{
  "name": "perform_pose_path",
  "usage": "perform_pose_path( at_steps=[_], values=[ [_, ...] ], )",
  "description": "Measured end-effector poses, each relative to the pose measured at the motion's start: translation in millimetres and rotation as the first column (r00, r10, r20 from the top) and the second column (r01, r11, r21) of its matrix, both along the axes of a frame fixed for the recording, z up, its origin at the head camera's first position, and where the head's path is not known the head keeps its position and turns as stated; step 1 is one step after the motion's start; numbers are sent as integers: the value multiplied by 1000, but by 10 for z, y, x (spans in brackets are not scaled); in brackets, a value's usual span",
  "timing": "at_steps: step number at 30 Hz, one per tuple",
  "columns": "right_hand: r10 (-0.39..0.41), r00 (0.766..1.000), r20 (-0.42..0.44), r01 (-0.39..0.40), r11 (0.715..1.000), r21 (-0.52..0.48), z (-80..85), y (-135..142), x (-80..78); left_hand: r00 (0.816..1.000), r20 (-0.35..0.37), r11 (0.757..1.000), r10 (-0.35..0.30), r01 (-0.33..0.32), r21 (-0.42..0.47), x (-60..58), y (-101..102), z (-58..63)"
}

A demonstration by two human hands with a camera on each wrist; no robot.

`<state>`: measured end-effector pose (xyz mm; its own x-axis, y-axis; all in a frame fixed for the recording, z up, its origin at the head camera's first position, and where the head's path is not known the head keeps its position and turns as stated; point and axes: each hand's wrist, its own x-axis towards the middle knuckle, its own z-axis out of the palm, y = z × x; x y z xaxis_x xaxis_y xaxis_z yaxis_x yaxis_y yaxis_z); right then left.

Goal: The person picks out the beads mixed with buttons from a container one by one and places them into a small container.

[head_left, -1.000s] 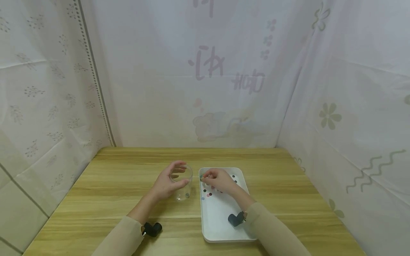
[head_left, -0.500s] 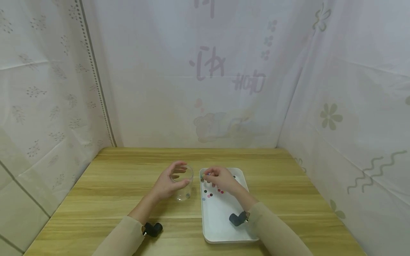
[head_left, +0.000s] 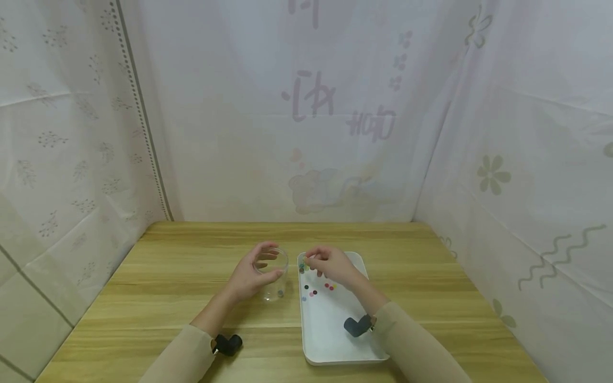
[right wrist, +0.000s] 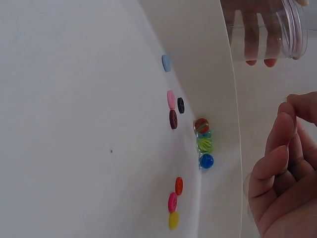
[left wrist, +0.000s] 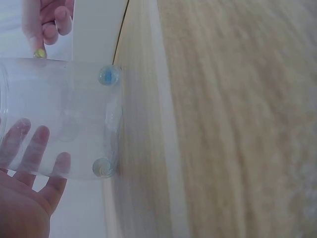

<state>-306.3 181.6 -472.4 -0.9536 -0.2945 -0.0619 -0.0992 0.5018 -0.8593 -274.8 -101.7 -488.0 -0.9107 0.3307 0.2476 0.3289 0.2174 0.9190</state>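
Observation:
My left hand holds a clear plastic cup upright on the table, fingers and thumb round its side. Two glass marbles lie at the cup's bottom, one with a blue core and a paler one. Raised over the far left part of the white tray, my right hand pinches a small yellow-green marble between thumb and forefinger, mostly covered by the fingertips. Below it, several marbles rest in a row against the tray wall.
Several buttons lie in the tray: a light blue button, a pink one, dark ones, and a red button near magenta and yellow ones. The wooden table carries cup and tray. Printed cloth hangs around it.
My right hand has lifted from the marbles by the tray's left wall and shifted slightly right and up, uncovering them, with the marble pinched. My left hand and the cup stay in place.

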Motion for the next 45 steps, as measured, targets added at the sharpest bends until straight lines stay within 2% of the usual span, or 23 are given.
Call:
perform_pose_path(
  at_steps=[11, 18, 24, 31, 45],
  values=[
    [34, 999, -18, -35, 999, -20, 129, -44, 52, 1000, 4, 1000, 3, -3, -2, 5, -4, -15],
    [66, 996, -65, -69, 996, -55, 228, -82, 72, 1000, 2, 1000, -1, 1, -5, -1, -6, -13],
    [83, 993, -83, -90, 993, -75, 310, -117, 101, 1000, -15, 1000, -10, 10, -7, -6, -12, -7],
    [106, 989, -103, -116, 988, -102, 423, -180, 145, 1000, -2, 1000, -24, 24, 13, -6, -11, 0],
    [164, 982, -96, -174, 978, -114, 593, -368, 219, 999, 4, 999, -35, 35, 26, 1, -11, 22]
  ],
)
